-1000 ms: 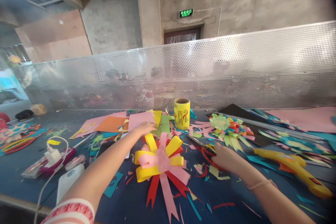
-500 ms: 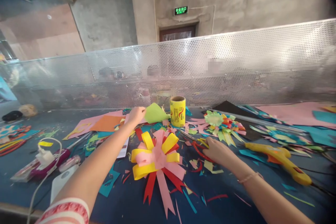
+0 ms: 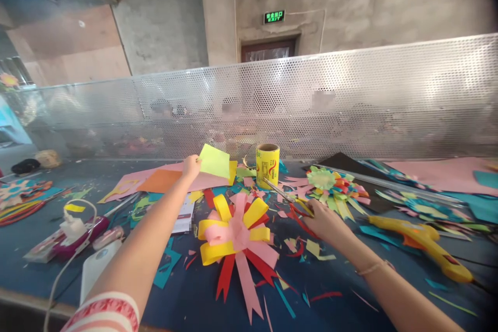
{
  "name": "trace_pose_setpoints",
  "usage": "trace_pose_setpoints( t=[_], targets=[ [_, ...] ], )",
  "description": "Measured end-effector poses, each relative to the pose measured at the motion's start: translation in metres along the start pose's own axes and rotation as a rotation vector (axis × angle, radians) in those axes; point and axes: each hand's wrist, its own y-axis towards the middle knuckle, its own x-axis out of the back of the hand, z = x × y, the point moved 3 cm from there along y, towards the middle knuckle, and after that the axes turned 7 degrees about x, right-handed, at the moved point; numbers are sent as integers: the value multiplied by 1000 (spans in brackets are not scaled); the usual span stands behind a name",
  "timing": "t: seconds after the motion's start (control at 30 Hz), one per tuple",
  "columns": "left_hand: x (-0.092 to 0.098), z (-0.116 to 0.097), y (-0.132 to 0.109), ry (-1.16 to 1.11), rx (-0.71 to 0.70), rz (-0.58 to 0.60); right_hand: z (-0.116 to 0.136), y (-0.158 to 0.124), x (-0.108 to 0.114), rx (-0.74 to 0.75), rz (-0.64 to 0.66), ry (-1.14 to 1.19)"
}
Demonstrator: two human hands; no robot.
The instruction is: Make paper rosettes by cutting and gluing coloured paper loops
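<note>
Left hand (image 3: 191, 167) holds green paper (image 3: 215, 161), right hand (image 3: 321, 219) seemingly scissors (image 3: 302, 206).

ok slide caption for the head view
Left hand holds up a green sheet, right hand grips scissors, a pink, yellow and red rosette lying nearby.

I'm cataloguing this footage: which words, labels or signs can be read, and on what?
"安全出口 EXIT": green sign on the wall.
Yellow roll: printing too blurred to read.
White sheet: marks too small to read.
</note>
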Motion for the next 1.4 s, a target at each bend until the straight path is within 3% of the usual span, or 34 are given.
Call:
trace_pose_setpoints(
  t=[0.17, 0.33, 0.5, 0.63, 0.8, 0.93, 1.03, 1.2, 1.4],
  targets=[
    [0, 4, 0, -265, 96, -14, -6, 3, -6, -26, -61, 53],
    [7, -12, -16, -534, 128, -2, -3, 5, -4, -34, -170, 169],
    [23, -44, -59, -857, 119, 109, 7, 1, 1, -14, -230, 333],
    [33, -64, -102, -1075, 97, 141, 16, -5, 3, 92, -217, 578],
    [28, -72, -142, -1254, 102, 246, 28, -11, 6, 167, -185, 761],
    [14, -73, -162, -1242, 135, 378, 39, -17, 9, 247, -209, 782],
    [9, -76, -175, -1121, 155, 400, 47, -21, 9, 280, -207, 819],
    [5, -87, -194, -910, 82, 431, 54, -25, 3, 234, -150, 885],
    [-7, -89, -200, -888, 58, 517, 52, -24, -11, 184, -82, 997]
  ],
)
